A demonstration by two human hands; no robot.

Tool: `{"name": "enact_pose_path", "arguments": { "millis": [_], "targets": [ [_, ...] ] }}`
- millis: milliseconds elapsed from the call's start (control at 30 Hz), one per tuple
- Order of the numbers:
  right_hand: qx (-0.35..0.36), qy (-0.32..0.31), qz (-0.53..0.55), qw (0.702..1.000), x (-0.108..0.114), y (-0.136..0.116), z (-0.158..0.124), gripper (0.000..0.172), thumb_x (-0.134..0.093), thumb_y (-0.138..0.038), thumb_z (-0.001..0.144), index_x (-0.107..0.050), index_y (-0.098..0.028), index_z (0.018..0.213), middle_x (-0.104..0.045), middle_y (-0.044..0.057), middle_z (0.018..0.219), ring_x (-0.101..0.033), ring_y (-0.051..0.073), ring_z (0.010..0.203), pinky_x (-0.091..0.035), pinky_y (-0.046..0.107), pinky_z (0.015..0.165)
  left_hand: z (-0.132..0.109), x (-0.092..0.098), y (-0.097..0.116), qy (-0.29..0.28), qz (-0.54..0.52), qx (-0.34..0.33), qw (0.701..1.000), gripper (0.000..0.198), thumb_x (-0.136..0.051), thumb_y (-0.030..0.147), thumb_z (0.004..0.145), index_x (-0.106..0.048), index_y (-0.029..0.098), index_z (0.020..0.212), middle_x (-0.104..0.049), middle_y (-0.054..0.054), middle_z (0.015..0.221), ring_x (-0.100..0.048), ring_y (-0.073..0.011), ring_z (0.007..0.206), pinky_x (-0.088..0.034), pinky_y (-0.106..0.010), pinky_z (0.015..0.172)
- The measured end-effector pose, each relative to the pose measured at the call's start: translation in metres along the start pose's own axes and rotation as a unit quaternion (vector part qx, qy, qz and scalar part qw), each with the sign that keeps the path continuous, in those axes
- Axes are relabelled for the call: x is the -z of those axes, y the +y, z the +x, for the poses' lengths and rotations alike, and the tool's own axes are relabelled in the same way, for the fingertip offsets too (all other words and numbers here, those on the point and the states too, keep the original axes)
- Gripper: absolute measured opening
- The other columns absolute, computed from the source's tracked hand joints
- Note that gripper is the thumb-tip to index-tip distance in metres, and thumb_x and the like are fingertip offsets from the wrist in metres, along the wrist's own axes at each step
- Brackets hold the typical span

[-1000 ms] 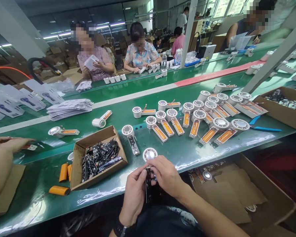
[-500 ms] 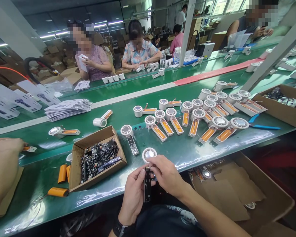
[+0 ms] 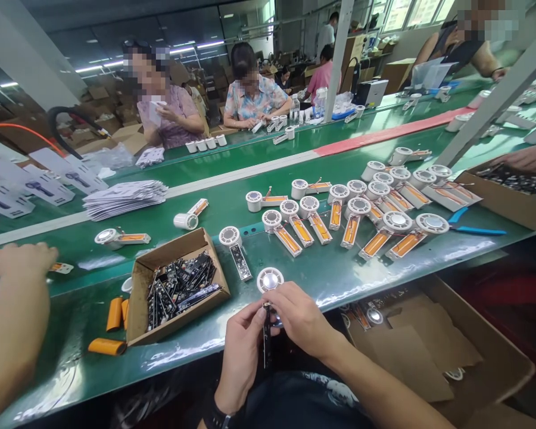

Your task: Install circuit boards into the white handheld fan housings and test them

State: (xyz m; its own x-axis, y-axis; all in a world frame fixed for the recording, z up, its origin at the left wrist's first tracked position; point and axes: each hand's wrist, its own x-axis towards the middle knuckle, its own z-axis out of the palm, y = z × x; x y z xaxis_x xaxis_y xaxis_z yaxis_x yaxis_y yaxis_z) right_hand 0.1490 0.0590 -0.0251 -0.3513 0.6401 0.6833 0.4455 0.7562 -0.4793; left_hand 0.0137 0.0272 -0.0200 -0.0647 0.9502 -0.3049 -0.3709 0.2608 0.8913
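Note:
My left hand (image 3: 242, 351) holds a narrow black circuit board (image 3: 267, 336) upright above the edge of the green belt. My right hand (image 3: 301, 319) pinches the board's top end from the other side, and its fingertips hide that end. A round white housing with a silver disc (image 3: 270, 279) lies on the belt just beyond my fingers. I cannot tell whether it is joined to the board. A small metallic part shows between my hands.
A cardboard tray of black circuit boards (image 3: 178, 292) and loose orange cells (image 3: 107, 347) lie left. Rows of white housings with orange cells (image 3: 361, 220) fill the belt ahead. A co-worker's hands (image 3: 24, 260) work at the left. An open carton (image 3: 429, 351) stands below right.
My hands have barely moved on the board. A co-worker's hand has come in over the tray at the right, and the hand at the left has shifted along the belt.

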Motion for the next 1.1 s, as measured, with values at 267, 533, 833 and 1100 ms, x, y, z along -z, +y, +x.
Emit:
{"name": "enact_pose_path", "arguments": {
  "millis": [267,533,833,1100],
  "targets": [
    [-0.008,0.015,0.020,1.000,-0.004,0.001,-0.001,0.025,-0.039,-0.009,0.095,-0.061,-0.017,0.101,-0.066,0.009,0.083,-0.056,0.022,0.076,-0.050,0.035,0.069,0.000,0.002,0.000,0.017,0.047,-0.028,0.998,0.033,-0.083,0.035,0.066,-0.079,0.014,0.092,-0.075,-0.009,0.083,-0.066,-0.0183,0.068,-0.058,-0.027,0.057],
    [-0.141,0.070,0.122,0.980,-0.004,0.003,-0.006,0.020,-0.050,-0.010,0.089,-0.063,-0.021,0.101,-0.069,0.004,0.082,-0.065,0.019,0.074,-0.054,0.031,0.070,-0.002,-0.002,-0.002,-0.011,0.001,-0.002,1.000,0.035,-0.077,0.036,0.074,-0.076,0.015,0.101,-0.075,-0.009,0.090,-0.068,-0.0174,0.068,-0.060,-0.030,0.063],
    [-0.309,0.124,0.237,0.913,-0.005,0.000,-0.008,0.013,-0.058,-0.016,0.084,-0.060,-0.020,0.096,-0.069,0.001,0.077,-0.068,0.017,0.073,-0.056,0.031,0.073,0.002,-0.010,0.004,-0.002,-0.010,0.017,1.000,0.034,-0.079,0.036,0.070,-0.076,0.014,0.096,-0.074,-0.008,0.085,-0.070,-0.0203,0.076,-0.061,-0.034,0.066],
    [-0.408,0.140,0.401,0.808,-0.005,0.007,-0.006,0.018,-0.065,-0.020,0.075,-0.060,-0.020,0.092,-0.068,-0.002,0.074,-0.066,0.015,0.068,-0.052,0.029,0.070,0.003,-0.013,0.002,-0.011,-0.013,0.020,1.000,0.032,-0.078,0.035,0.071,-0.075,0.014,0.096,-0.074,-0.009,0.088,-0.069,-0.0199,0.076,-0.062,-0.034,0.066]
  ]
}}
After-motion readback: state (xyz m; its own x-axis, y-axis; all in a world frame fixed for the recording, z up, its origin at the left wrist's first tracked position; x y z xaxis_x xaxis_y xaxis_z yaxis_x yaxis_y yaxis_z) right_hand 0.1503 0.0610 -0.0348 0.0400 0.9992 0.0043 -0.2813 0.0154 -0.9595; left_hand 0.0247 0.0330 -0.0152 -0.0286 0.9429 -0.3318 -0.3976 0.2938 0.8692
